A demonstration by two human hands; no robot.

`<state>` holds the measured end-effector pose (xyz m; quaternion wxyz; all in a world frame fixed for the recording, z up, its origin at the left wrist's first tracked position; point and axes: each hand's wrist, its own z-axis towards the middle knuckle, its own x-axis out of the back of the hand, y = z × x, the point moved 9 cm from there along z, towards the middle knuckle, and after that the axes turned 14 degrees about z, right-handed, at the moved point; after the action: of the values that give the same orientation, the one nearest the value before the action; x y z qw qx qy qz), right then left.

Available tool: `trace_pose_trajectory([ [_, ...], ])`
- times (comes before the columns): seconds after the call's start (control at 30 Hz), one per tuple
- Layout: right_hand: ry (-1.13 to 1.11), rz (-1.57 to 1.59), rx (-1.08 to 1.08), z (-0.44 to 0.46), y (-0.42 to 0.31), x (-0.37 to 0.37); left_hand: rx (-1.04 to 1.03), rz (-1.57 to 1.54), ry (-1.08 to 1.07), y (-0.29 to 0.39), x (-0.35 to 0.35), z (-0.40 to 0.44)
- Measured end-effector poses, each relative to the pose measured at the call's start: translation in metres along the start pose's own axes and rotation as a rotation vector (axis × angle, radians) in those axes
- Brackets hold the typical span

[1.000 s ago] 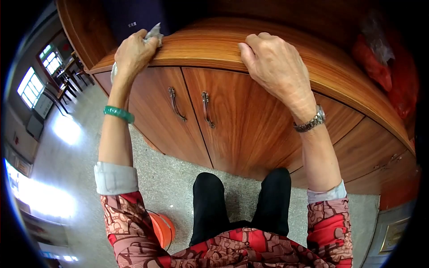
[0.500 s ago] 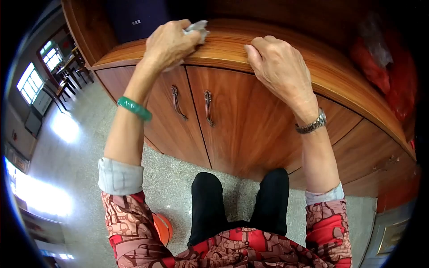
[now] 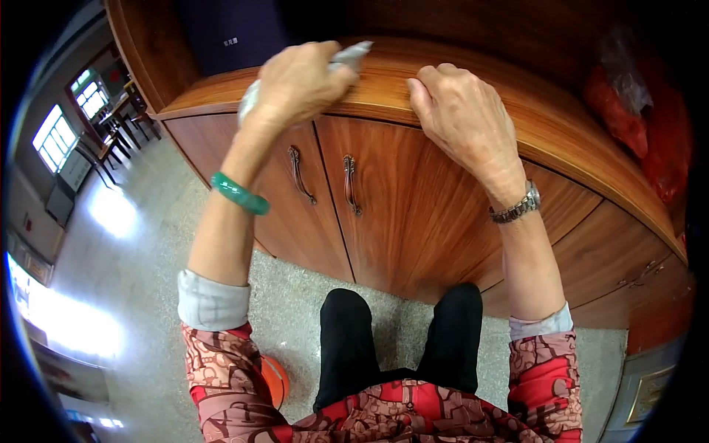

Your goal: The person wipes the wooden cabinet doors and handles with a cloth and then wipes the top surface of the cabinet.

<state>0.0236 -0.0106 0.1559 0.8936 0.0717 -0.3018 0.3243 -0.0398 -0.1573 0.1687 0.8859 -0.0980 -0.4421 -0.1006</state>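
My left hand [image 3: 304, 81] is closed around a pale grey cloth [image 3: 351, 55], which sticks out past the thumb and behind the wrist. It presses over the front of the wooden shelf [image 3: 384, 85] on top of a cabinet. A green bangle [image 3: 240, 193] circles that wrist. My right hand [image 3: 461, 111] rests on the shelf's front edge with its fingers curled over the top. Whether anything lies under those fingers is hidden. Below both hands are the cabinet doors [image 3: 413, 199] with two ornate metal handles [image 3: 350, 184].
A dark blue box [image 3: 229, 37] stands at the back left of the shelf. Red plastic bags [image 3: 661, 125] lie at the right end. An orange bucket [image 3: 274, 380] is on the floor by my left elbow. Chairs [image 3: 100, 151] stand far off at left.
My left hand has slid a little to the right along the shelf with the cloth. My right hand stays at the same place on the edge.
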Motion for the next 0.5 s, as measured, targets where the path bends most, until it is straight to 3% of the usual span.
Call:
trace_pose_trajectory([
  [0.1, -0.013, 0.001, -0.012, 0.000, 0.003, -0.004, -0.127, -0.057, 0.018, 0.036, 0.000, 0.002],
  [0.23, -0.068, 0.002, -0.057, 0.000, 0.007, -0.006, -0.050, -0.230, -0.092, 0.022, -0.006, 0.004],
  [0.3, -0.012, 0.016, -0.020, -0.001, 0.006, -0.002, 0.055, -0.260, -0.163, 0.000, -0.016, 0.009],
  [0.5, -0.003, 0.008, 0.001, 0.000, 0.000, 0.002, 0.218, -0.002, 0.035, -0.092, -0.029, 0.028],
])
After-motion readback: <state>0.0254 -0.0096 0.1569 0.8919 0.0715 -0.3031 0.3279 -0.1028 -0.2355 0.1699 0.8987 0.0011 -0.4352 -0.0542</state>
